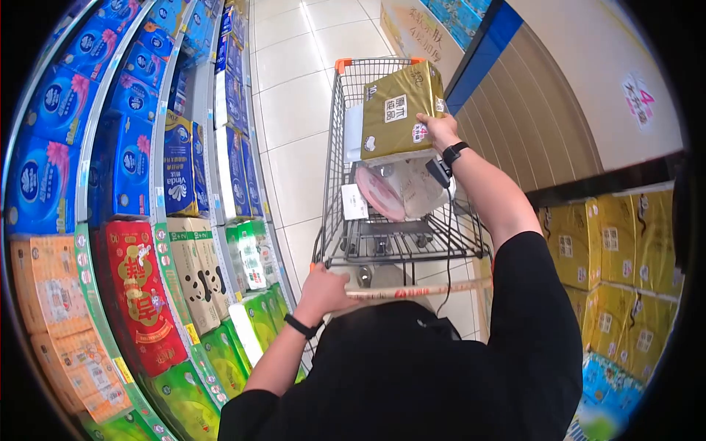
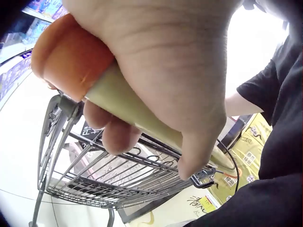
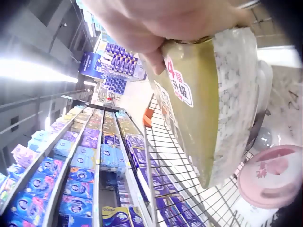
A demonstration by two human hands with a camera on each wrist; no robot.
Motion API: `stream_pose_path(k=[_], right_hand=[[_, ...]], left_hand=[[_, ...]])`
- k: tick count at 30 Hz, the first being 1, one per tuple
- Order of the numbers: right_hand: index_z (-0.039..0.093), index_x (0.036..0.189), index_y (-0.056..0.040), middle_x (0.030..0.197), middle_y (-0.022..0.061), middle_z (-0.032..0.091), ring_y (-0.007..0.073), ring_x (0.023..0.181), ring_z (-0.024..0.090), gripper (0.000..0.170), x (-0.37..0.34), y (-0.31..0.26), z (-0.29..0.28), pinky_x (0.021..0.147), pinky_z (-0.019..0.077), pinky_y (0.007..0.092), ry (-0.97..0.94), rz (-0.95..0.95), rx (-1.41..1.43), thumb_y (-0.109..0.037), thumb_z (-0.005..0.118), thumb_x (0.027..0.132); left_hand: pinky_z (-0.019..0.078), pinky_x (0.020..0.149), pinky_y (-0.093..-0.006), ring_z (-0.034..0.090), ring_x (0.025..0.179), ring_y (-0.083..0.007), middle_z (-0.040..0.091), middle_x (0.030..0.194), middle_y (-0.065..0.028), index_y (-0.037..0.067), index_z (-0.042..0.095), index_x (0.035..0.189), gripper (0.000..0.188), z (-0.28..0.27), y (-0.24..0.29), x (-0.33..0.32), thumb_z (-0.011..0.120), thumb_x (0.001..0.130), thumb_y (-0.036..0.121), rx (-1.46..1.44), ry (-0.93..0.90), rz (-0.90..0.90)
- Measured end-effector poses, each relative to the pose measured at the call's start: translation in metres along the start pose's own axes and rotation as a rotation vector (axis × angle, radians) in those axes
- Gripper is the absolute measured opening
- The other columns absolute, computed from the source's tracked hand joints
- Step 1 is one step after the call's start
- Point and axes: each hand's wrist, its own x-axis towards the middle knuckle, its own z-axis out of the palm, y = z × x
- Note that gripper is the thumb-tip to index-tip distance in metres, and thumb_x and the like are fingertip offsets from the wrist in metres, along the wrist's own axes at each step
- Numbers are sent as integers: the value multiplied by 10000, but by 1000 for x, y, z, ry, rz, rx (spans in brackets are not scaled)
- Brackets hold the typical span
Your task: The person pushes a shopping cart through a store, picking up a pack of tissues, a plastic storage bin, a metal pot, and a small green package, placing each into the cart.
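The shopping cart (image 1: 332, 176) is a wire basket holding a pink-lidded tub (image 1: 379, 192), a small white box (image 1: 354, 202) and, beside the tub, what looks like a clear bag. The gold tissue pack (image 1: 397, 110) is at the far part of the basket, above these; whether it rests on them I can't quite tell.

Its printed face points up at the wearer, and its long axis runs roughly along the cart. The right hand (image 1: 441, 134) has its grip clamped on the pack's right edge, near the close corner. The left hand (image 1: 325, 290) has its grip wrapped round the handle (image 1: 419, 289), by its orange end cap (image 2: 71, 56).

Bare wire shows at the basket's near right. A strip of tiled floor (image 1: 294, 162) separates cart and shelves (image 1: 158, 176).
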Motion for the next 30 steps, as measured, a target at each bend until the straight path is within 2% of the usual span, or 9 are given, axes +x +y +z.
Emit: stream_pose_path(k=[4, 9, 11, 14, 15, 18, 20, 25, 30], right_hand=[[582, 1201, 27, 1050, 161, 719, 245, 893, 717, 548, 33, 38, 53, 773, 588, 373, 1, -42, -135, -98, 865, 748], [583, 1245, 14, 1055, 171, 727, 268, 973, 708, 613, 46, 68, 97, 847, 550, 350, 93, -85, -446, -211, 873, 753], [576, 1264, 14, 1086, 180, 727, 291, 1004, 705, 604, 67, 96, 119, 880, 542, 360, -186, -139, -24, -238, 843, 784], [560, 1328, 6, 1142, 239, 702, 362, 1076, 683, 609, 76, 98, 122, 947, 531, 413, -268, -157, -323, -244, 766, 812], [627, 1239, -7, 1122, 264, 699, 382, 1105, 667, 509, 78, 99, 120, 956, 525, 439, -279, -215, -365, -280, 733, 822], [667, 1210, -31, 1143, 274, 689, 407, 1141, 641, 493, 79, 85, 96, 963, 520, 470, -350, -328, -812, -340, 705, 828], [671, 1230, -43, 1104, 254, 706, 437, 1062, 664, 481, 69, 68, 71, 932, 530, 490, -478, -415, -731, -347, 672, 857], [693, 1065, -11, 922, 213, 722, 325, 873, 712, 354, 6, -17, -43, 778, 550, 426, -886, -492, -694, -302, 702, 864], [656, 1207, 8, 1114, 237, 696, 410, 1054, 659, 495, -102, -63, -161, 926, 514, 465, -800, -605, -774, -407, 648, 936]], left_hand=[[437, 822, -352, 625, 581, -259, 647, 587, -100, 109, 698, 770, 489, -4, 0, 5, 743, 718, 593, -18, -110, -17], [426, 772, -360, 608, 541, -257, 607, 540, -83, 111, 644, 689, 462, -5, -3, 12, 770, 703, 555, -72, -3, 4], [419, 741, -359, 596, 530, -241, 605, 534, -65, 120, 669, 705, 451, -9, -5, 19, 798, 664, 551, -60, 9, -2], [410, 709, -358, 584, 519, -227, 603, 528, -44, 132, 696, 737, 437, -12, -10, 30, 832, 611, 527, -51, 22, 17], [410, 709, -358, 586, 521, -228, 604, 529, -43, 132, 695, 741, 430, -13, -10, 33, 833, 606, 517, -47, 26, 4], [416, 716, -360, 589, 531, -237, 616, 544, -49, 127, 693, 741, 428, -13, -16, 42, 831, 591, 503, -43, 36, -14], [429, 729, -360, 587, 541, -250, 630, 563, -60, 122, 697, 742, 446, -14, -23, 52, 822, 585, 520, -7, 49, -4], [440, 782, -381, 626, 576, -257, 646, 569, -82, 120, 731, 770, 522, -37, -29, 79, 731, 661, 631, 26, -15, -66], [455, 791, -356, 628, 619, -251, 681, 610, -73, 144, 788, 824, 538, -44, -42, 110, 786, 593, 630, 69, 3, -101]])
